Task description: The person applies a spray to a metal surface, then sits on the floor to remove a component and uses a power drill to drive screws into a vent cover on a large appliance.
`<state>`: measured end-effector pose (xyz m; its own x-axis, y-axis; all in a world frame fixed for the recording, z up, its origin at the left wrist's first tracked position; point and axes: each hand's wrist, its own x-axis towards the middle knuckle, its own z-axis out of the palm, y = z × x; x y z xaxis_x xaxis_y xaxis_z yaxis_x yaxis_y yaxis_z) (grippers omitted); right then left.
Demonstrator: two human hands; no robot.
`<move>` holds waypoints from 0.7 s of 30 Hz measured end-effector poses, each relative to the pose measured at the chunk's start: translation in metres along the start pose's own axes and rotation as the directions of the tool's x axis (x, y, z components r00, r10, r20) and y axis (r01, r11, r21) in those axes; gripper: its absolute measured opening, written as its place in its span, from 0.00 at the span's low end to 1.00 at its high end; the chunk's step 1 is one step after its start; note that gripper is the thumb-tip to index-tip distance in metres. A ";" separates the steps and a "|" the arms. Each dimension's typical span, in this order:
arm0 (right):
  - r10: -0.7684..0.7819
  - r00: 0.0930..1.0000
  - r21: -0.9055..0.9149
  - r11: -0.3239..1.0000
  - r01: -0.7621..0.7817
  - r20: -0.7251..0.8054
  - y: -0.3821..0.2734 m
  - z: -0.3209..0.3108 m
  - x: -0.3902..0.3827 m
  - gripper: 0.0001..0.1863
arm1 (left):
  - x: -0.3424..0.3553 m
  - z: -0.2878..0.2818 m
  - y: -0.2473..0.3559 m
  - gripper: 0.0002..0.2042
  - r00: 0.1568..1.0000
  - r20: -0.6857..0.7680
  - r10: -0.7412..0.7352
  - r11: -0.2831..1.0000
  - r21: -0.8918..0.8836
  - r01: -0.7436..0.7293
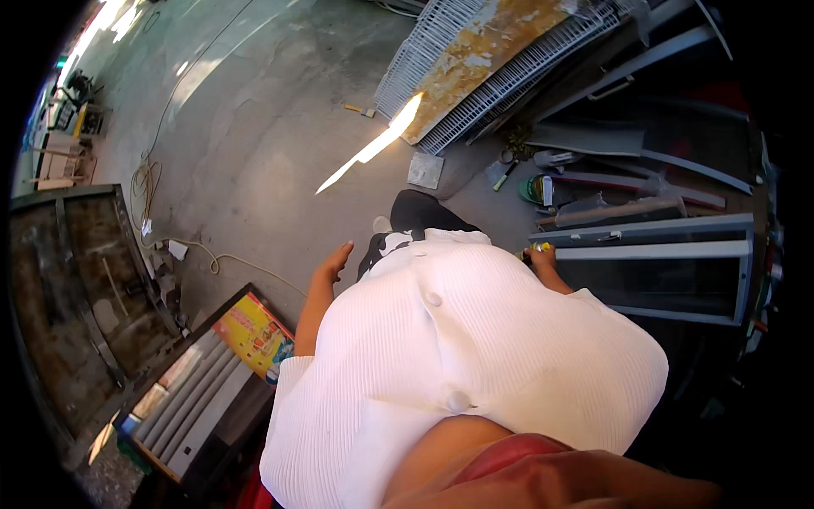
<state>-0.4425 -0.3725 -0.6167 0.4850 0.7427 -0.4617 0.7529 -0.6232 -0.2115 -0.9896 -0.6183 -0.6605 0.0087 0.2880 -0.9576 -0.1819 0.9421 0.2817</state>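
My left hand (336,261) hangs at my left side above the concrete floor, with its fingers stretched out and nothing in it. At my right side, my right hand (541,257) is closed round a small yellow object (543,247) with a dark part; most of it is hidden by the fingers, so its kind does not show. Just right of that hand lies a grey-framed glass panel (653,253). My white shirt fills the middle of the view and covers part of both arms.
White wire racks (432,51) and a rusty sheet (483,59) lean at the far right. A brush (359,110), a square tile (426,170) and a green tub (535,190) lie on the floor. A cable (212,257) crosses the left side, near a dark wooden panel (93,280).
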 end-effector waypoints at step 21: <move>-0.874 0.323 -0.025 0.338 0.941 0.363 -0.789 0.242 -0.037 0.40 | 0.006 -0.209 0.062 0.23 0.546 -0.828 -0.129 0.893 -0.336 -0.299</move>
<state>-1.1617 0.0321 -0.6411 -0.6625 0.6959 -0.2771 0.7218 0.4943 -0.4844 -1.2061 -0.5942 -0.6615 -0.7859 -0.1067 -0.6090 -0.4955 0.6979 0.5172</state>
